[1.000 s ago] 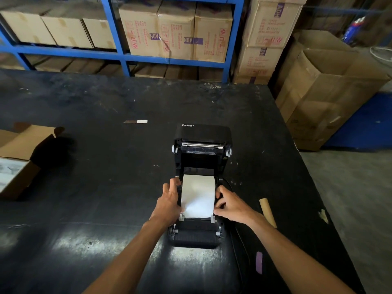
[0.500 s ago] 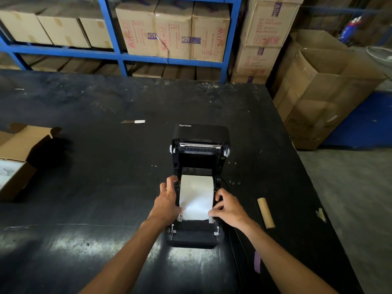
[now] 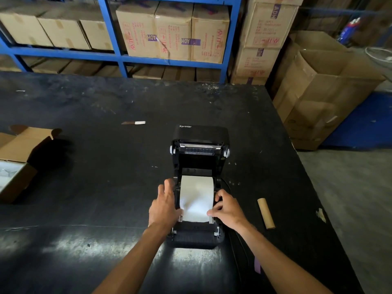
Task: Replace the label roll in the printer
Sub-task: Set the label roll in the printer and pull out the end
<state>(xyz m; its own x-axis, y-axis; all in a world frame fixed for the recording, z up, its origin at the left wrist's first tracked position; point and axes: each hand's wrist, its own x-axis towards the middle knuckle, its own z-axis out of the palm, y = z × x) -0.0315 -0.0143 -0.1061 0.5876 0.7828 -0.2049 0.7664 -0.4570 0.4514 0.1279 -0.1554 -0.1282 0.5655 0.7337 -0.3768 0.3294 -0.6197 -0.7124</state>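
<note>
1. A person stands at a black table [image 3: 89, 187], both bare forearms reaching forward over it.
2. A black label printer [image 3: 199, 187] marked "Xprinter" sits on the table in front of them, its lid swung up and back so the inside bay is open.
3. A white label roll [image 3: 196, 198] lies in that bay, with its loose paper end drawn toward the person across the front of the printer.
4. The left hand [image 3: 165, 205] rests against the printer's left side, beside the roll. Its fingers [image 3: 168, 185] are loosely spread along the casing and grip nothing; the thumb reaches in to the left edge of the paper.
5. The right hand [image 3: 227, 209] is at the printer's right side. Its fingers [image 3: 213, 212] are curled, with the tips pressing at the right edge of the paper near a small light-coloured guide; whether they pinch the paper or the guide, I cannot tell.
6. A bare cardboard core [image 3: 266, 213] lies on the table just right of the printer, apart from the right hand.
7. An open cardboard box [image 3: 19, 164] sits at the table's left edge.
8. A small strip of paper [image 3: 134, 122] lies on the table beyond the printer, to its left.
9. Behind the table stands a blue shelf rack [image 3: 121, 58] loaded with cardboard cartons [image 3: 172, 31].
10. More large cartons [image 3: 318, 90] stand on the floor to the right.
</note>
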